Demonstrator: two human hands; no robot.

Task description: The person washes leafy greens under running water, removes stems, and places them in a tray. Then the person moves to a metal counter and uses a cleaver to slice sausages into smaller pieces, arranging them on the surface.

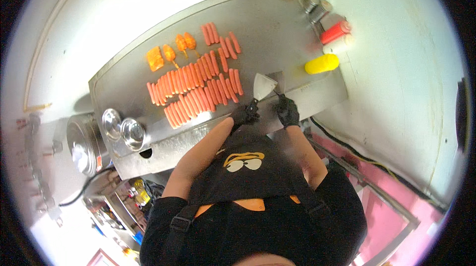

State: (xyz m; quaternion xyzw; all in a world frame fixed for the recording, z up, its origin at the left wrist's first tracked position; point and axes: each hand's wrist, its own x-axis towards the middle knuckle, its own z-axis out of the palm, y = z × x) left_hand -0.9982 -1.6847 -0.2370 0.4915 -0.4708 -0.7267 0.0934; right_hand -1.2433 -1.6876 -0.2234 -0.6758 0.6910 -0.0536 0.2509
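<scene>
In my black-gloved left hand (250,112) is the handle of a metal scraper (264,86). Its broad blade lies over the griddle's front part, to the right of the sausages. My right hand (287,111), gloved in black too, is closed around a thin dark tool (276,92) by that blade's right corner. A second, darker flat blade (279,79) shows behind the first; whether it belongs to that tool, I cannot tell. Rows of pink sausages (197,100) lie on the flat griddle (267,35) left of both hands.
Orange seasoned skewered pieces (181,43) and an orange slab (154,59) lie behind the sausages. Two steel bowls (133,134) sit at the left end, beside a large metal pot (87,143). Yellow (321,64) and red (335,31) squeeze bottles stand at the right edge, near a wall.
</scene>
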